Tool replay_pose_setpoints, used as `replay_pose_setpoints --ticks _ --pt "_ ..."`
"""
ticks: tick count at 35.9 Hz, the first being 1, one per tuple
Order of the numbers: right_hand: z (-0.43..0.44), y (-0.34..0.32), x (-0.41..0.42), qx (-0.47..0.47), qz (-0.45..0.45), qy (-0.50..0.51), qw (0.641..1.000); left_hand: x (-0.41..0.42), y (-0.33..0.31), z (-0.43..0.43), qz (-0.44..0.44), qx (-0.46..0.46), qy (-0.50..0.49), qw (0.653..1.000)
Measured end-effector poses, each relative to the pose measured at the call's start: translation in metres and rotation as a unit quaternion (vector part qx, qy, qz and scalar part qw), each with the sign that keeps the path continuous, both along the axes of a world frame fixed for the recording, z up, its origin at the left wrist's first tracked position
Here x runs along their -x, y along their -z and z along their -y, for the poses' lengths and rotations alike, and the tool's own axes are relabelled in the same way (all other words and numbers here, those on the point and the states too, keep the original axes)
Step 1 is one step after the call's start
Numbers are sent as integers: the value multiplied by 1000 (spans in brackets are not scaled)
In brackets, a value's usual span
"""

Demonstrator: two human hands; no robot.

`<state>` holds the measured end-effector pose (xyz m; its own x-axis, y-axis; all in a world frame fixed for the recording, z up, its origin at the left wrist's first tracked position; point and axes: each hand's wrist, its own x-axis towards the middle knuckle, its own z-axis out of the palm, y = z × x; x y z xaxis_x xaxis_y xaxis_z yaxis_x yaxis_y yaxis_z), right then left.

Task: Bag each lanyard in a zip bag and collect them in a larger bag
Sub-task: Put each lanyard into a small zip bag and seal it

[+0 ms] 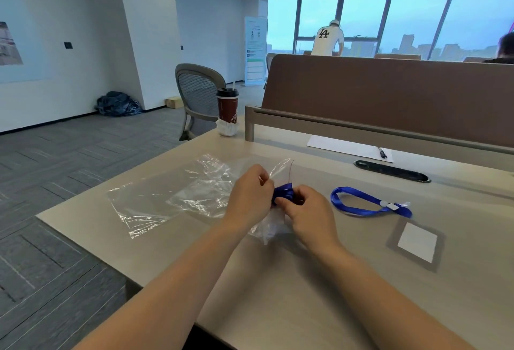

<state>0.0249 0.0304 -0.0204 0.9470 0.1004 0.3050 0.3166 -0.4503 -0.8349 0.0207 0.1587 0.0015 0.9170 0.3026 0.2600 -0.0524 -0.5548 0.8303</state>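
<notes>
L grip pinches zip bag, R grip holds bunched lanyard; spare lanyard, cup nearby.

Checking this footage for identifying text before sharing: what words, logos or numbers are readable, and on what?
"LA": on the back of the white shirt by the windows.
Standing banner: print too small to read.
Red cup: pale mark, blurred.
White card and paper sheet: no text visible.

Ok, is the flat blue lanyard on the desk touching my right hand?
Apart. The head view shows bare desk between the flat lanyard and the right hand.
</notes>
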Motion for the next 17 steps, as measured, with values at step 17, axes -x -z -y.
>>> replay_pose_setpoints --ticks 17 --pt "-3 -2 -8 13 -14 32 999 6 -7 2 -40 74 48 995"
